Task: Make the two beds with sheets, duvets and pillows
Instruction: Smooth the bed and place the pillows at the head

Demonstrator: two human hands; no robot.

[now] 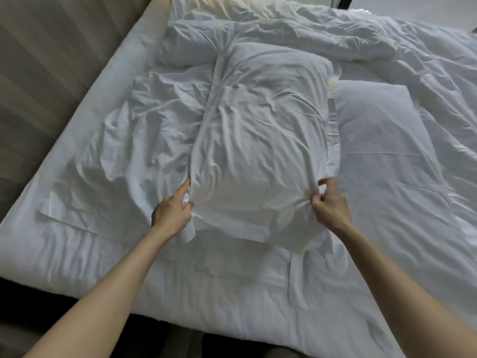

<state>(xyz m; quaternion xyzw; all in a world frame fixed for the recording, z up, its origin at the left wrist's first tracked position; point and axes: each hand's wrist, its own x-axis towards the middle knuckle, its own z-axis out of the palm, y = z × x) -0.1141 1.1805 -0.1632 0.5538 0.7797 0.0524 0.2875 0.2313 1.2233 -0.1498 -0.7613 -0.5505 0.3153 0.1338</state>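
A white pillow (258,140) in its wrinkled case lies lengthwise in the middle of the bed, its near end raised toward me. My left hand (171,211) grips the case fabric at the near left corner. My right hand (329,202) pinches bunched fabric at the near right corner. A second white pillow (384,130) lies flat just to the right, touching the first. A crumpled white sheet (124,161) spreads to the left. A rumpled duvet (322,34) is heaped along the far side.
The bed's mattress edge (77,270) runs close to me at the bottom and along the left. A beige padded wall or headboard (51,60) stands at the left. A yellowish bare pillow (232,6) shows at the far top. Dark floor (180,339) lies below.
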